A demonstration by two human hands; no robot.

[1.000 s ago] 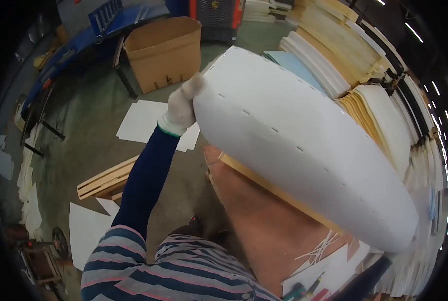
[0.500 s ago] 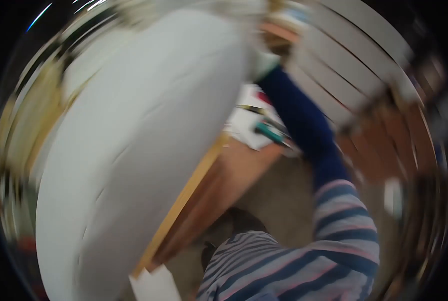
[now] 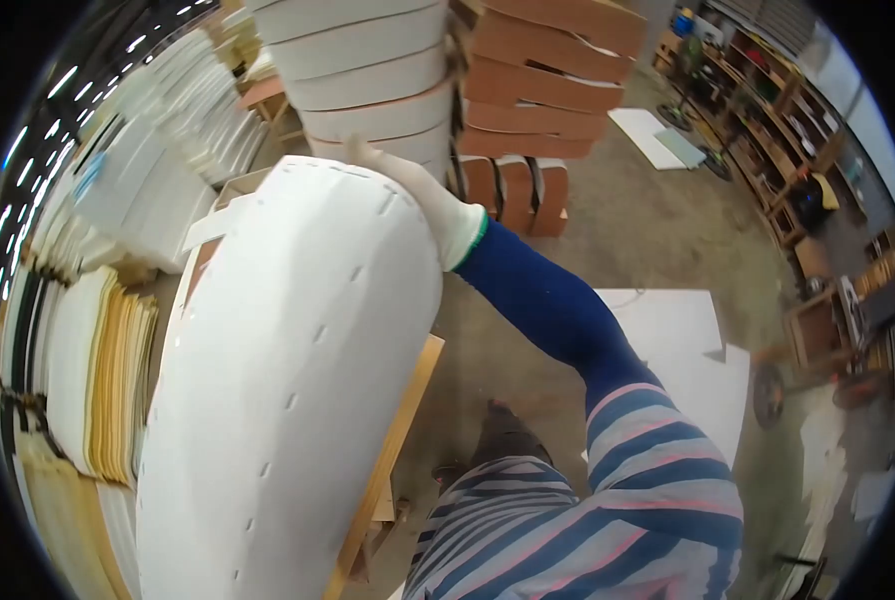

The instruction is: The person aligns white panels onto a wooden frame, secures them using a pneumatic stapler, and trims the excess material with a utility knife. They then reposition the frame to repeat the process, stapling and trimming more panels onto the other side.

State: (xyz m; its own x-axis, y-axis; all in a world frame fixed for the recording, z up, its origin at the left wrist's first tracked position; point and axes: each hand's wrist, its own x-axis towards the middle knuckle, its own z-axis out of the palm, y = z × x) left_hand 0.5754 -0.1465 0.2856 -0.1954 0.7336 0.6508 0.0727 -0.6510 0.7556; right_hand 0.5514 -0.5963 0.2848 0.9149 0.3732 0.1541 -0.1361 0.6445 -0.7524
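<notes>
My right hand [image 3: 422,195], in a whitish glove with a green cuff, is at the far rounded end of a long white panel [image 3: 287,370]. It grips the panel's right edge, with its fingers partly hidden over the rim. The panel looks padded, and rows of short staple-like marks run along its length. It lies lengthwise in front of me, tilted, with a wooden strip [image 3: 392,460] along its right side underneath. My left hand is out of view.
Stacked white curved pieces [image 3: 367,60] and brown pieces [image 3: 542,80] stand ahead. Foam sheets [image 3: 112,380] lean at the left. White boards [image 3: 677,325] lie on the floor to my right, and wooden shelves [image 3: 767,100] line the far right.
The view has swung and sharpened. The work surface with a teal-handled tool has gone out of sight, while the stacks and floor boards have come into clear view. My right hand stays by the panel's far end.
</notes>
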